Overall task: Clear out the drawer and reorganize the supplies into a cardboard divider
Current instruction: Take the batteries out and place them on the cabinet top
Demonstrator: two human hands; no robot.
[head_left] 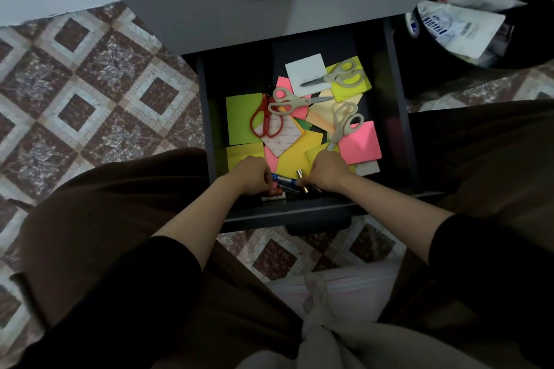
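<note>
Drawer (400, 99) stands pulled open; at its near end both sets of fingers (267, 180) curl onto a cluster of batteries (284, 181), the left hand (253, 175) gripping a blue one, the right hand (328, 172) pinching those beside it. Beyond lie coloured sticky notes (359, 144), red-handled scissors (265, 120) and three beige pairs (289, 100); patterned floor tiles (90, 84) surround the cabinet (209, 9)

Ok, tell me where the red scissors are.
Head view: the red scissors lie in the left half of the open drawer, on a green sticky pad, just left of a beige-handled pair.
</note>
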